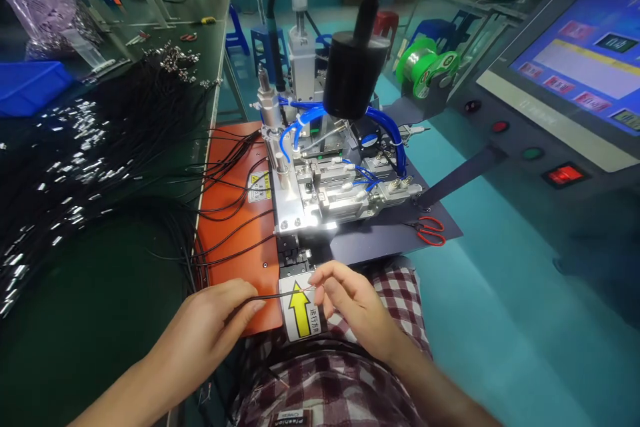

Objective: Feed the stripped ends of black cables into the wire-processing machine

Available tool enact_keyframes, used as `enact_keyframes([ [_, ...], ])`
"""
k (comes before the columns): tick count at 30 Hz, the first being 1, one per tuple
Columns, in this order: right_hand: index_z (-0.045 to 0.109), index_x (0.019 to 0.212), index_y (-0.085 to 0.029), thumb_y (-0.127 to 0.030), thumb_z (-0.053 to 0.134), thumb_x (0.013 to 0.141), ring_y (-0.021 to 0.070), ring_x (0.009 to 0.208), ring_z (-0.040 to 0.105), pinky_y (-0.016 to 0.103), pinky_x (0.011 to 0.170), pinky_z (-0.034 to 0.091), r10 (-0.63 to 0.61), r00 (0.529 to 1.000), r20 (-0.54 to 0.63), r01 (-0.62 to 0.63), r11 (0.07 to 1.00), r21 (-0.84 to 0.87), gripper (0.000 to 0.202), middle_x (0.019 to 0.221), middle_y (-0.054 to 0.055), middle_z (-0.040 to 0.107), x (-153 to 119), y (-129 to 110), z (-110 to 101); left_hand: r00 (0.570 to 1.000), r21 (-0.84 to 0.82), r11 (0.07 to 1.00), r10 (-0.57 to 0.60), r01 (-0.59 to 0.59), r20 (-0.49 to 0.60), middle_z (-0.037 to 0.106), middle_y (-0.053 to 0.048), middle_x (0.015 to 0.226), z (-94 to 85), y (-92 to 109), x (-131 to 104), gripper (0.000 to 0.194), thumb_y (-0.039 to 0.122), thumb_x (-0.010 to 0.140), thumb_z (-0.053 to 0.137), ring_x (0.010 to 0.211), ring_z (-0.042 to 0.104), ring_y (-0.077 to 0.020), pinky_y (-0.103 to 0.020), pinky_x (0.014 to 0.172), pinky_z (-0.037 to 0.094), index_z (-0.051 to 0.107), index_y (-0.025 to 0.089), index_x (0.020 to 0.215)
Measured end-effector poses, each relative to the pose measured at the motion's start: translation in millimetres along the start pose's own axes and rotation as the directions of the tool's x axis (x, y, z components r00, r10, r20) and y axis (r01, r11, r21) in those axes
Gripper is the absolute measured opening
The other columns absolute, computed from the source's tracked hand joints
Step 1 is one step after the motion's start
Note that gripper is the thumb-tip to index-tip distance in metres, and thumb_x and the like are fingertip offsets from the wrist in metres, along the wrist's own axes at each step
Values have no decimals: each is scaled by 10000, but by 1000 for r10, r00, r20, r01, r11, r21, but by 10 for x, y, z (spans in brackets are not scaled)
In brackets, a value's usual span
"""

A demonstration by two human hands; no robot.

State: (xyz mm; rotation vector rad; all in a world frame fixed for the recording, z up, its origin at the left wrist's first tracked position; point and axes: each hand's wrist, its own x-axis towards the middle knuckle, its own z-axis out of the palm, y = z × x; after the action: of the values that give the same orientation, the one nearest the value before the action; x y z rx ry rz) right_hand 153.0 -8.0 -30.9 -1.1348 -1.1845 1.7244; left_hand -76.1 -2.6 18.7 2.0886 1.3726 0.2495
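A thin black cable (274, 295) runs between my two hands, across a white label with a yellow arrow (301, 320). My left hand (213, 317) pinches the cable between thumb and forefinger, over the front of the orange board (240, 273). At the cable's right end, fine reddish wires reach the fingertips of my right hand (353, 303), which are closed around them. Just beyond my hands stands a metal machine (335, 193) with blue air tubes. More black cables (235, 240) lie across the orange board, their right ends at the machine's left side.
A big heap of black cables (100, 140) covers the dark green table on the left, near a blue bin (33, 87). Red-handled scissors (431, 231) lie right of the machine. A control panel with a screen (590, 67) and a green spool (425, 67) stand at right.
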Motion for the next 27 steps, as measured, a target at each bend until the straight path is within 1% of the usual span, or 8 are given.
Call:
enact_keyframes([
  [3, 576, 801, -195, -333, 535, 879, 122, 624, 502, 233, 572, 422, 5, 999, -46, -8, 997, -75, 164, 698, -14, 553, 13, 2, 41, 999, 42, 999, 16, -17, 28, 612, -10, 714, 29, 60, 66, 242, 289, 918, 406, 635, 562, -150, -242, 599, 448, 604, 210, 804],
  [5, 556, 741, -193, -309, 548, 869, 120, 604, 488, 230, 554, 411, -8, 997, -74, -1, 993, -120, 173, 659, -21, 538, 15, 2, 65, 998, 60, 997, 45, -47, 38, 629, -35, 815, 65, 135, 132, 191, 290, 914, 427, 745, 578, -180, -279, 678, 462, 597, 206, 908],
  [8, 555, 736, -189, -319, 557, 863, 108, 566, 478, 224, 531, 403, -24, 996, -89, 15, 995, -103, 182, 639, -27, 539, 19, -14, 69, 994, 4, 995, 98, -98, 42, 631, -51, 912, 126, 273, 252, 200, 292, 913, 439, 836, 572, -204, -314, 734, 462, 574, 205, 1031],
  [12, 575, 842, -184, -429, 507, 880, 93, 507, 488, 222, 512, 394, -10, 993, -119, 19, 997, 72, 257, 646, -24, 574, 46, -49, 4, 991, -272, 961, 76, -44, 109, 652, 2, 860, 163, 366, 386, 220, 264, 944, 383, 741, 588, -146, -246, 662, 454, 600, 225, 956],
  [15, 582, 817, -177, -477, 530, 852, 86, 478, 468, 223, 498, 367, 22, 992, -127, 0, 985, 171, 306, 621, -30, 560, 78, -66, -43, 993, -398, 917, 20, 30, 120, 662, 11, 845, 168, 342, 433, 220, 277, 941, 400, 734, 599, -139, -232, 645, 451, 612, 219, 944],
  [17, 585, 782, -175, -478, 561, 830, 84, 473, 453, 223, 492, 350, 44, 992, -115, -20, 979, 201, 308, 612, -33, 549, 99, -72, -48, 994, -432, 901, 6, 41, 106, 670, 5, 857, 177, 315, 443, 209, 282, 930, 429, 770, 606, -151, -236, 665, 457, 625, 213, 957],
  [20, 584, 754, -178, -470, 573, 821, 86, 475, 444, 224, 492, 337, 58, 991, -118, -31, 975, 219, 300, 603, -36, 539, 123, -76, -21, 997, -456, 888, -30, 58, 68, 673, 10, 824, 203, 291, 436, 192, 304, 914, 466, 731, 603, -144, -223, 610, 449, 631, 213, 953],
  [27, 582, 762, -170, -437, 579, 833, 84, 490, 444, 221, 505, 340, 69, 991, -112, -40, 969, 243, 276, 605, -33, 542, 105, -49, 38, 992, -464, 882, -117, 78, -55, 650, 13, 699, 273, 283, 386, 131, 249, 847, 558, 632, 584, -124, -211, 568, 441, 623, 180, 757],
])
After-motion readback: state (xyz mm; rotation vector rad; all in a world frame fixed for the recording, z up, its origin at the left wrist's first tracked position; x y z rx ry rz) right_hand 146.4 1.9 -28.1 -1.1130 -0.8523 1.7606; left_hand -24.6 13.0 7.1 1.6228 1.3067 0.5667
